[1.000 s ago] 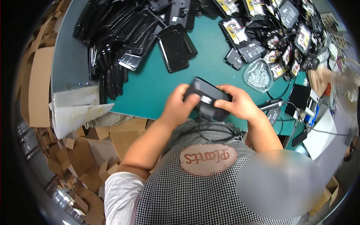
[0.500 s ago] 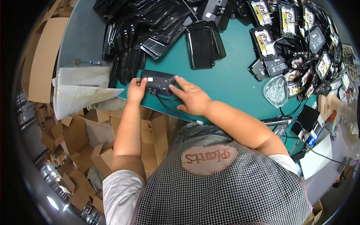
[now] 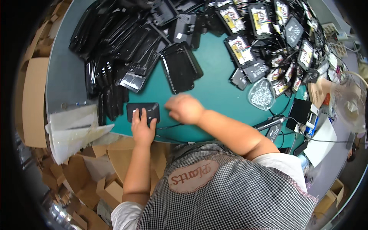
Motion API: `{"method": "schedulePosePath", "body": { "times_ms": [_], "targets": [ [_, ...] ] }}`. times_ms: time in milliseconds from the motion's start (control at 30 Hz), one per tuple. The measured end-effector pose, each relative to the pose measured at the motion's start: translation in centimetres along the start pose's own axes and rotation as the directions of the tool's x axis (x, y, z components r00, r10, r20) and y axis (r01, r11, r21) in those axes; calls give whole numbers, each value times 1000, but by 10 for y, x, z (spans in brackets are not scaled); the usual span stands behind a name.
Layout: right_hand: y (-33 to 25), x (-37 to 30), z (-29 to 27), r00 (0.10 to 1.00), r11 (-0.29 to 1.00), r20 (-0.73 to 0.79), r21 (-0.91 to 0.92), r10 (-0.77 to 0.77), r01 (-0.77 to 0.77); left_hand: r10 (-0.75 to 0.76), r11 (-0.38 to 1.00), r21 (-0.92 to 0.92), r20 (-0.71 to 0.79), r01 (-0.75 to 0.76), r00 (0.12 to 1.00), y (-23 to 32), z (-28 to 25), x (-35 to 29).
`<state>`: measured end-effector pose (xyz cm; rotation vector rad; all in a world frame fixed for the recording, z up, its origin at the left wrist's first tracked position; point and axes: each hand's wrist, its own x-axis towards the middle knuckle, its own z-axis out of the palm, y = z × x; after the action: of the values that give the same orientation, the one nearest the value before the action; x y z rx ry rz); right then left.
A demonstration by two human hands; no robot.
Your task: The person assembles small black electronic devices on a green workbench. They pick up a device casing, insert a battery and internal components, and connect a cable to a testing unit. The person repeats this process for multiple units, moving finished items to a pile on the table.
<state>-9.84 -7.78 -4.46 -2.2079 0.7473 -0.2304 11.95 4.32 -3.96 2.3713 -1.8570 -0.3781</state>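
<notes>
And here on the left, the left hand (image 3: 143, 132) lies over the black device (image 3: 142, 112), its fingers spread across the top face and not wrapped round it, the thumb slanting toward the right end; that flat lay looks meant to steady the device against the green table (image 3: 214, 80), near its front edge; dark cables (image 3: 168, 127) run off rightward along that edge, the low side giving them, I'd judge, room to lie clear of the palm; just right of the device comes the right hand (image 3: 186, 108), apart from it, blurred, fingers loosely bent inward; whether anything sits inside them I cannot tell!

Out to the surroundings, left again: cloudy plastic sheets (image 3: 76, 119) hang over the table's edge; next, a heap of glossy black pieces (image 3: 115, 42) crowds in behind the device and hems it in on the far side; then a shallow black case (image 3: 178, 69) lies beyond the right hand, partly over another; rightward, a clear bag of small metal parts (image 3: 262, 94), with opened units and loose wires (image 3: 276, 46) tangled behind it; nearer, a slim dark tool (image 3: 270, 122) lies beside a display unit (image 3: 274, 132), its cord an obvious snag.
</notes>
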Motion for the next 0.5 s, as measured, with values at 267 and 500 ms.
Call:
{"method": "schedulePosePath", "body": {
  "times_ms": [267, 500],
  "targets": [
    [137, -56, -144, 529, 433, -521, -306, 670, -848, 6, 996, 86, 8, -6, 1000, 7, -1, 2],
    [139, -97, -210, 641, 695, -603, -190, 475, -693, -25, 995, 96, 47, 20, 999, 3, -3, 2]
  ]
}}
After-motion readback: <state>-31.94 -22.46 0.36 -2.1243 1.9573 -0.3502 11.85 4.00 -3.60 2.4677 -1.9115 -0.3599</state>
